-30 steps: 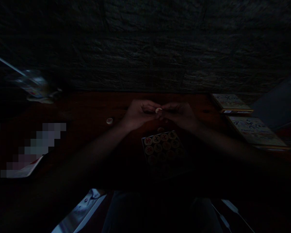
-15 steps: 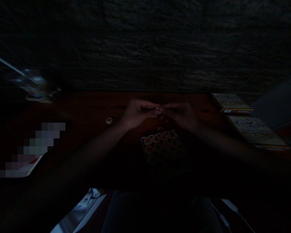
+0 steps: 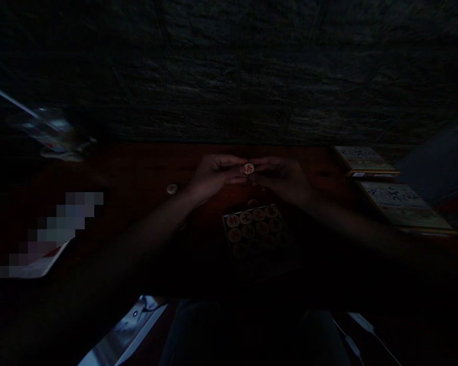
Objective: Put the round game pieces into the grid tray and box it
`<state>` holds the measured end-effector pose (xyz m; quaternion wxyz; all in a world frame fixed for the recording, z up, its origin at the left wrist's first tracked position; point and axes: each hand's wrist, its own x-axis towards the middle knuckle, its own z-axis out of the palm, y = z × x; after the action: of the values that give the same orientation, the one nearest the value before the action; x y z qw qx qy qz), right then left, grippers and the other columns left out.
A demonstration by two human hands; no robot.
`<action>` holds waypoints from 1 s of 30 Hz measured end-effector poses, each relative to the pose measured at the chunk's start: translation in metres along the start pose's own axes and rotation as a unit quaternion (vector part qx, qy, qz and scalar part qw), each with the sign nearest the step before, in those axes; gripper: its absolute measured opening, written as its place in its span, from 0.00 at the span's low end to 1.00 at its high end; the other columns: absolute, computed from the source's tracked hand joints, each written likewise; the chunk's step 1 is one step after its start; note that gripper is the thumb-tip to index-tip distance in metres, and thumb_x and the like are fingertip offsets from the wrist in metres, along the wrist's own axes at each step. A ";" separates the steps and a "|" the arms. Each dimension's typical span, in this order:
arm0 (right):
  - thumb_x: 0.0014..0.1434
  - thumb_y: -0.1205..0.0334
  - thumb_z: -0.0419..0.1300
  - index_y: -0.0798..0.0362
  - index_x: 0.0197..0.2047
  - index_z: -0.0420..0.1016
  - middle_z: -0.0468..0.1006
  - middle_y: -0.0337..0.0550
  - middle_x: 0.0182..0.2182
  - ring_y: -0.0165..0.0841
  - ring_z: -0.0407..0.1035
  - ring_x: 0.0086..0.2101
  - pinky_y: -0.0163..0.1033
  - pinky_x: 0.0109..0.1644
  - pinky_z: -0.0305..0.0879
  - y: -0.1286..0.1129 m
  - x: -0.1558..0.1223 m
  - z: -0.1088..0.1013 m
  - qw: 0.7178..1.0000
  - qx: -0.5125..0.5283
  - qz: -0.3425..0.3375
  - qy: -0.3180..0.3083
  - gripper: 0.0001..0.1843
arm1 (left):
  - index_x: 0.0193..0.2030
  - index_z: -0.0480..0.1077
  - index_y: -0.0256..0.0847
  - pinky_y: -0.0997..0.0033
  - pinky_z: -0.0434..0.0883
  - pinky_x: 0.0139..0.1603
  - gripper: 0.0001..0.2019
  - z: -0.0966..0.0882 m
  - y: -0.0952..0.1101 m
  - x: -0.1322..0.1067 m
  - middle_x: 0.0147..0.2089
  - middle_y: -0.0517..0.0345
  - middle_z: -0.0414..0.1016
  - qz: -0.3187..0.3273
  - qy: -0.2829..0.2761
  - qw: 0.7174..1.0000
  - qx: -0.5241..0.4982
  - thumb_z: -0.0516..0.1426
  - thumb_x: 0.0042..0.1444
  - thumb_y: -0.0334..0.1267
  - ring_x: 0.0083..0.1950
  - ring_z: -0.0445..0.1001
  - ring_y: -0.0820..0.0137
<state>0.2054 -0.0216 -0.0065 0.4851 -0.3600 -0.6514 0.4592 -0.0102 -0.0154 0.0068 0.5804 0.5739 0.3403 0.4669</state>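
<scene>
Between my two hands, above the back of the dark table, is a round Chinese chess piece point(image 3: 249, 168) with a red character facing me. My left hand point(image 3: 218, 174) pinches it from the left with thumb and fingers. From the other side, the fingers of my right hand point(image 3: 280, 177) close on its edge. Just below lies a tray point(image 3: 224, 223) with rows of chess pieces in red and dark characters; its near rows fade into shadow. One dim piece point(image 3: 253, 203) rests beyond the tray's far edge. Another loose piece point(image 3: 171, 188) lies left of my left wrist.
Two flat printed boxes point(image 3: 364, 158) lie at the right of the table point(image 3: 145, 157). A clear plastic cup point(image 3: 53, 132) with a straw stands at the far left. A stone wall point(image 3: 229, 76) rises behind. White cables point(image 3: 353, 345) hang at the lower right.
The chess piece has turned so its red character shows; before, the fingers mostly covered it. My hands have drawn slightly apart around it. The tray has stayed in place.
</scene>
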 end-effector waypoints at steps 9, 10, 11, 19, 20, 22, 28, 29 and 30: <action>0.51 0.46 0.83 0.50 0.49 0.88 0.89 0.43 0.35 0.36 0.82 0.33 0.40 0.35 0.79 0.003 0.000 0.000 1.000 -0.012 -0.024 0.000 0.26 | 0.46 0.86 0.37 0.59 0.84 0.54 0.22 -0.002 0.000 0.000 0.46 0.47 0.89 -0.012 -0.016 1.000 0.016 0.79 0.49 0.49 0.45 0.88 0.62; 0.51 0.46 0.82 0.50 0.49 0.88 0.89 0.43 0.35 0.36 0.82 0.33 0.41 0.36 0.79 0.003 0.000 0.000 1.000 -0.011 -0.028 -0.001 0.26 | 0.46 0.86 0.38 0.59 0.84 0.54 0.22 -0.002 0.000 0.000 0.46 0.47 0.89 -0.013 -0.015 1.000 0.018 0.79 0.49 0.49 0.45 0.88 0.62; 0.52 0.46 0.82 0.49 0.49 0.88 0.89 0.43 0.36 0.37 0.82 0.34 0.42 0.38 0.80 0.004 0.000 0.000 0.999 -0.011 -0.032 -0.003 0.25 | 0.46 0.86 0.38 0.58 0.84 0.54 0.22 -0.002 0.000 0.000 0.46 0.47 0.89 -0.013 -0.013 1.000 0.019 0.79 0.48 0.49 0.45 0.88 0.62; 0.58 0.49 0.79 0.46 0.46 0.87 0.90 0.44 0.43 0.40 0.84 0.42 0.48 0.51 0.81 0.001 -0.005 0.004 0.991 -0.099 -0.093 0.010 0.17 | 0.45 0.87 0.39 0.59 0.84 0.54 0.22 -0.002 0.000 0.000 0.48 0.46 0.89 -0.013 -0.024 0.999 0.044 0.79 0.49 0.49 0.47 0.88 0.61; 0.59 0.51 0.78 0.46 0.47 0.87 0.89 0.43 0.43 0.40 0.84 0.42 0.47 0.50 0.81 0.000 -0.006 0.004 0.988 -0.119 -0.095 0.013 0.15 | 0.45 0.87 0.39 0.59 0.84 0.54 0.22 -0.002 0.000 -0.001 0.48 0.46 0.89 -0.014 -0.026 0.998 0.047 0.79 0.49 0.50 0.47 0.88 0.60; 0.60 0.53 0.77 0.45 0.47 0.87 0.89 0.43 0.43 0.40 0.83 0.41 0.46 0.49 0.80 -0.002 -0.007 0.004 0.982 -0.162 -0.099 0.021 0.13 | 0.45 0.87 0.39 0.60 0.84 0.54 0.22 -0.002 0.001 -0.001 0.48 0.45 0.89 -0.015 -0.031 0.998 0.052 0.79 0.48 0.50 0.48 0.87 0.60; 0.63 0.53 0.74 0.45 0.48 0.88 0.89 0.43 0.44 0.41 0.82 0.41 0.47 0.48 0.79 -0.007 -0.010 0.005 0.966 -0.232 -0.107 0.028 0.11 | 0.44 0.87 0.39 0.62 0.84 0.52 0.21 -0.001 0.003 -0.002 0.47 0.47 0.89 -0.021 -0.032 0.998 0.056 0.79 0.48 0.49 0.48 0.87 0.61; 0.64 0.53 0.73 0.45 0.49 0.88 0.90 0.43 0.44 0.41 0.83 0.41 0.47 0.48 0.79 -0.007 -0.010 0.006 0.968 -0.226 -0.105 0.027 0.11 | 0.44 0.87 0.39 0.63 0.84 0.52 0.21 -0.001 0.002 -0.002 0.47 0.47 0.89 -0.022 -0.031 0.998 0.052 0.79 0.47 0.49 0.47 0.87 0.62; 0.64 0.53 0.73 0.45 0.50 0.88 0.90 0.43 0.44 0.41 0.83 0.40 0.47 0.47 0.79 -0.006 -0.010 0.006 0.970 -0.218 -0.102 0.027 0.12 | 0.44 0.87 0.39 0.63 0.84 0.51 0.21 -0.001 0.002 -0.001 0.46 0.48 0.89 -0.025 -0.027 0.998 0.043 0.79 0.47 0.48 0.46 0.87 0.62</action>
<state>0.2026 -0.0343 -0.0046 0.4567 -0.4004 -0.7559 0.2445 -0.0117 -0.0165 0.0087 0.5753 0.6023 0.3584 0.4216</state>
